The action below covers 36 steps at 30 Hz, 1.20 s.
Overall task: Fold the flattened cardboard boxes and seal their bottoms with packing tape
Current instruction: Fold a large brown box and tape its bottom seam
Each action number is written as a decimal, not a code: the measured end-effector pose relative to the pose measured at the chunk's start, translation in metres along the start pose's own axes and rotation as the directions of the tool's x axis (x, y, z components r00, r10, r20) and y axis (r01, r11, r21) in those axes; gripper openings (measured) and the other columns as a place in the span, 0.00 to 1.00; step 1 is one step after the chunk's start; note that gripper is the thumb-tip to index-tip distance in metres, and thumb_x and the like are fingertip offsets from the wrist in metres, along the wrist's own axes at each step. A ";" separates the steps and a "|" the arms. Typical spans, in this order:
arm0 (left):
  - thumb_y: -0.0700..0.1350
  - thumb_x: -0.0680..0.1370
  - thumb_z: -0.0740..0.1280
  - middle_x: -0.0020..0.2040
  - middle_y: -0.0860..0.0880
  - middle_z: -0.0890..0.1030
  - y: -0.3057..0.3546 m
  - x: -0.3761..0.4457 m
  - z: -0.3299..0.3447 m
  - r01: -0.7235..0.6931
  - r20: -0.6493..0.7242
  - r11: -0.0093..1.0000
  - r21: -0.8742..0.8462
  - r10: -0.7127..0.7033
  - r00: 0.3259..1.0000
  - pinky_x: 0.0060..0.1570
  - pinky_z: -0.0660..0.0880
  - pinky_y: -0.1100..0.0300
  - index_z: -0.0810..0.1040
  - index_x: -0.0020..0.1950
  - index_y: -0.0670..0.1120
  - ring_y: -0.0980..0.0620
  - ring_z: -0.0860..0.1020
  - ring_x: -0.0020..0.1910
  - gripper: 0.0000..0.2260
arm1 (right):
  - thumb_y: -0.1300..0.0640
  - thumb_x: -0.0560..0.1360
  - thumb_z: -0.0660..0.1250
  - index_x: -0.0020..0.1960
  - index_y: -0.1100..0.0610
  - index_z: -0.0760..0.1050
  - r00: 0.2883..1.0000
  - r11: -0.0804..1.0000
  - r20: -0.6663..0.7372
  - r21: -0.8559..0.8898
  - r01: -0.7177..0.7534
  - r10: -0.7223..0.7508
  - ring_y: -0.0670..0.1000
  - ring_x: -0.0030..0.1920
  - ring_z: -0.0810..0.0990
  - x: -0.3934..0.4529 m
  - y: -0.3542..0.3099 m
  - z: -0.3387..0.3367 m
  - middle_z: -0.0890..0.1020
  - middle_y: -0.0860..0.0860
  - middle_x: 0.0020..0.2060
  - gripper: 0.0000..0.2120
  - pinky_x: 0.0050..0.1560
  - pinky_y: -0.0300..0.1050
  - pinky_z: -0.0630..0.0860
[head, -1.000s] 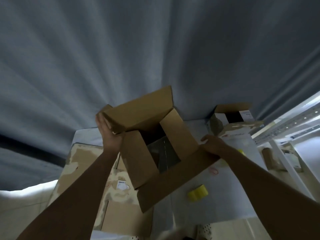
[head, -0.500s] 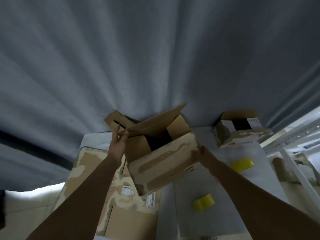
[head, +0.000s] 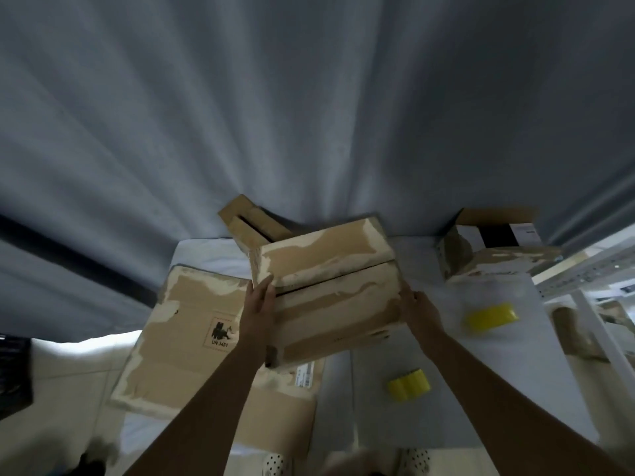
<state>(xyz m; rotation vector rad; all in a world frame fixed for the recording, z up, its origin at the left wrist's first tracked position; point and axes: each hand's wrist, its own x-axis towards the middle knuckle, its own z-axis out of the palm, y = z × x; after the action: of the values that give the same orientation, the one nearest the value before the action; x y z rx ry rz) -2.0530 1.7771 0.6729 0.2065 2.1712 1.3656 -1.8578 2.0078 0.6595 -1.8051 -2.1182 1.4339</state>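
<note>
Now we hold the box (head: 326, 290) flaps-up so its seam faces us: left hand (head: 259, 312) fingers flat, right hand (head: 421, 312) gripping; tape roll (head: 409, 385) at 5 o'clock.

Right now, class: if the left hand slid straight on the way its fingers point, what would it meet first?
Probably the box with open flaps behind the held box; the left hand points up-table along its side. Depth is unclear.
</note>
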 end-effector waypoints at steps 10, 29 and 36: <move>0.67 0.78 0.52 0.77 0.48 0.58 -0.022 0.028 0.014 -0.226 0.019 0.952 0.204 0.227 0.974 0.67 0.66 0.37 0.51 0.78 0.61 0.44 0.62 0.74 0.30 | 0.47 0.82 0.56 0.77 0.58 0.55 0.997 0.997 -0.035 0.011 0.074 -0.073 0.62 0.67 0.70 0.020 -0.016 -0.008 0.69 0.59 0.70 0.28 0.64 0.55 0.69; 0.57 0.82 0.57 0.73 0.48 0.66 -0.002 0.048 0.068 -0.292 0.130 0.927 0.236 0.268 0.955 0.64 0.71 0.42 0.61 0.74 0.58 0.48 0.70 0.67 0.20 | 0.45 0.80 0.59 0.79 0.53 0.43 0.984 0.982 -0.073 -0.103 0.158 -0.165 0.62 0.68 0.70 0.040 0.005 -0.019 0.57 0.55 0.77 0.36 0.61 0.58 0.71; 0.58 0.83 0.52 0.79 0.52 0.56 -0.011 0.050 0.030 -0.302 0.087 0.887 0.349 0.290 0.953 0.71 0.59 0.51 0.56 0.77 0.60 0.49 0.60 0.75 0.22 | 0.44 0.80 0.57 0.79 0.53 0.39 0.974 0.969 0.017 -0.102 0.226 -0.225 0.63 0.66 0.71 0.029 -0.011 0.007 0.54 0.54 0.77 0.37 0.62 0.58 0.71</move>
<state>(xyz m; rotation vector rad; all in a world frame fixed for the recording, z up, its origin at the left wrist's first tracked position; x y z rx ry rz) -2.0771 1.8158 0.6349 0.7228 2.4208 1.0906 -1.8795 2.0271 0.6474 -1.5277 -2.3504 1.3001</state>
